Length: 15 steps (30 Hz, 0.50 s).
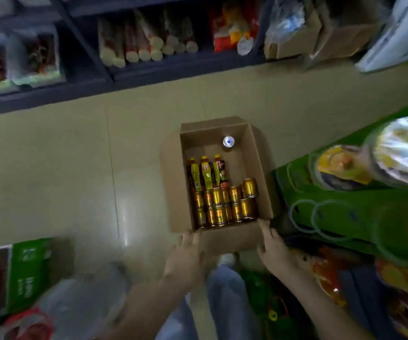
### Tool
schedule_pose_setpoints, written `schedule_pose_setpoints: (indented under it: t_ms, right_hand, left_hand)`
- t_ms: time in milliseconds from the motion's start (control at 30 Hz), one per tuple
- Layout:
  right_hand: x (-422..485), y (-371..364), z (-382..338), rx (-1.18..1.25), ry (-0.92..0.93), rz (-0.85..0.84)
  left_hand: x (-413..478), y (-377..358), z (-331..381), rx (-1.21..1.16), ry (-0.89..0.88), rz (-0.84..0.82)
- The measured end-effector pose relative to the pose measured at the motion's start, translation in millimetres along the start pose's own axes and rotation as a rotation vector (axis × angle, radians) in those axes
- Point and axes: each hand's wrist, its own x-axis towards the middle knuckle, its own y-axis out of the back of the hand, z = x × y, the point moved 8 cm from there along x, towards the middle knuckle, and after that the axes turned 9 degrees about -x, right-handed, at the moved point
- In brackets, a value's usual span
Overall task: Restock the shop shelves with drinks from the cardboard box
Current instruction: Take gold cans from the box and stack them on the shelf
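Observation:
An open cardboard box sits on the tiled floor in the aisle. Inside lie several gold cans at the near end, three yellow-labelled bottles above them and one silver can standing at the far end. My left hand holds the box's near-left corner, fingers on the near wall. My right hand holds the near-right corner, fingertips on the rim. The image is blurred.
A dark shelf unit with packaged goods runs along the far side. A green display with snack packs stands to the right. A green carton and plastic bags lie at the lower left. My leg is below the box.

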Motion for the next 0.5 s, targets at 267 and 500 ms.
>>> schedule_pose_setpoints:
  t_ms: [267, 500]
  right_hand:
    - [200.1, -148.8, -9.4, 0.212, -0.048, -0.113]
    - [345.4, -238.2, -38.3, 0.207, -0.015, -0.073]
  left_hand:
    - [207.2, -102.3, -77.0, -0.004, 0.057, 0.029]
    - [323.1, -160.9, -132.7, 0.083, -0.139, 0.264]
